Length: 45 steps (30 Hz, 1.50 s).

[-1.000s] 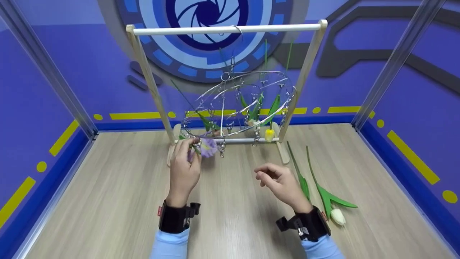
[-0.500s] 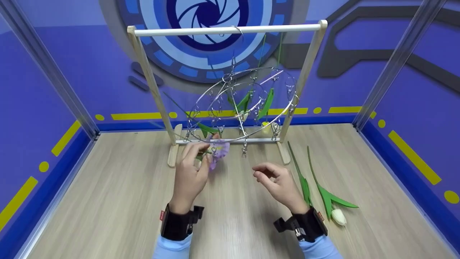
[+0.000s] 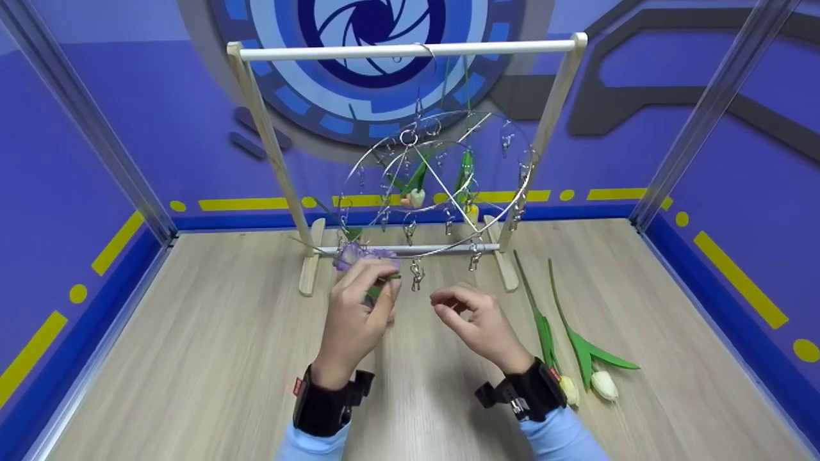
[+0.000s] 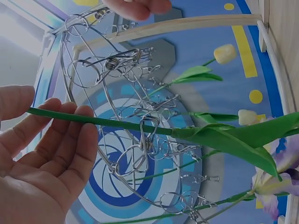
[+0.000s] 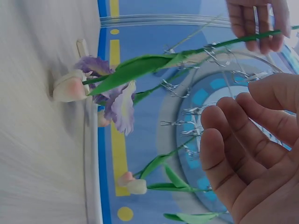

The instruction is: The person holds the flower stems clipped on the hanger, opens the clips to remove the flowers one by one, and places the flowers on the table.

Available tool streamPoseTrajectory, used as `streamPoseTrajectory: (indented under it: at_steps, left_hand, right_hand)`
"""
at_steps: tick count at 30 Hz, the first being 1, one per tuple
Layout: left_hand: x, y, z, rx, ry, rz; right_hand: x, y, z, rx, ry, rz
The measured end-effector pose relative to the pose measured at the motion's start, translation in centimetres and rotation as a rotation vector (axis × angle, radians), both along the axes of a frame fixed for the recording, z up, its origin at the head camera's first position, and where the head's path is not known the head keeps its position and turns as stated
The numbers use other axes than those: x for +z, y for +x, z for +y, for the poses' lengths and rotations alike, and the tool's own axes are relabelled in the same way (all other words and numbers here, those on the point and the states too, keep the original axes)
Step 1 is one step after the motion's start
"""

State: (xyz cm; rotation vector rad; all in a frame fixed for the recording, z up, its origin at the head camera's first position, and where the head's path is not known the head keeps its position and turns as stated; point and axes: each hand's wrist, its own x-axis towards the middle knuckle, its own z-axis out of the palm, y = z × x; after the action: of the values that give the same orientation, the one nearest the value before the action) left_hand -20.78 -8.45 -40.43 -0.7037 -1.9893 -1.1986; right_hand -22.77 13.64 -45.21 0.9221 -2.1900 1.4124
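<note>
My left hand point(image 3: 359, 314) pinches the green stem of an artificial pink-and-white tulip point(image 5: 70, 87) near its bare end. In the left wrist view a metal clip point(image 4: 148, 135) grips that stem, and the bloom hangs head-down. The clip belongs to a round wire clip hanger point(image 3: 442, 182), which is tilted toward me. Purple irises point(image 3: 349, 254) hang just behind the left hand. My right hand point(image 3: 477, 320) hovers right of it with loosely curled fingers, holding nothing. Farther back hang a yellow tulip point(image 3: 472, 213) and a white tulip point(image 3: 416, 197).
A wooden stand with a white top bar point(image 3: 333, 53) carries the hanger. To the right lie a white tulip point(image 3: 604, 385) and a pale yellow tulip point(image 3: 568, 390), the latter partly behind the right wristband. Several unoccupied clips dangle from the ring. Patterned walls enclose the table point(image 3: 192, 358).
My left hand has moved right and slightly nearer. The hanger has turned, its front swinging right and its back flowers shifting left. My right hand has drifted slightly left.
</note>
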Motion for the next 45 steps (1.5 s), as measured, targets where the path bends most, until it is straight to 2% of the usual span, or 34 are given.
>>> streamPoseTrajectory:
  at_steps: [8,15,20,24,29,32,36,41,45]
  left_hand:
    - [-0.1,0.2,0.6,-0.07,0.023,0.035]
    - [-0.1,0.1,1.3,-0.089,0.039,0.075]
    - [0.0,0.2,1.8,-0.091,0.059,0.095]
    - [0.1,0.3,1.8,-0.1,0.074,0.085]
    - [0.1,0.4,1.4,-0.113,0.078,0.043]
    - [0.2,0.4,1.1,-0.103,0.087,0.026]
    - [0.3,0.5,0.5,-0.062,0.094,0.019]
    - [0.4,0.4,0.1,-0.026,0.096,0.029]
    - [0.4,0.4,0.0,0.028,0.071,0.047]
  right_hand:
    - [-0.2,-0.9,-1.6,0.024,0.085,-0.055]
    - [-0.5,-1.6,-2.9,0.003,0.13,-0.023]
    - [-0.7,-2.0,-3.4,0.025,0.133,-0.049]
    - [-0.9,-2.1,-3.5,0.032,0.118,-0.064]
    - [-1.0,-2.2,-3.4,0.0,0.121,-0.03]
    - [-1.1,-2.2,-3.3,-0.021,0.124,-0.006]
    - [-1.1,-2.2,-3.0,-0.019,0.113,-0.019]
    - [-1.0,-2.0,-2.5,-0.017,0.095,-0.039]
    - [-1.0,-1.9,-2.1,-0.017,0.066,-0.023]
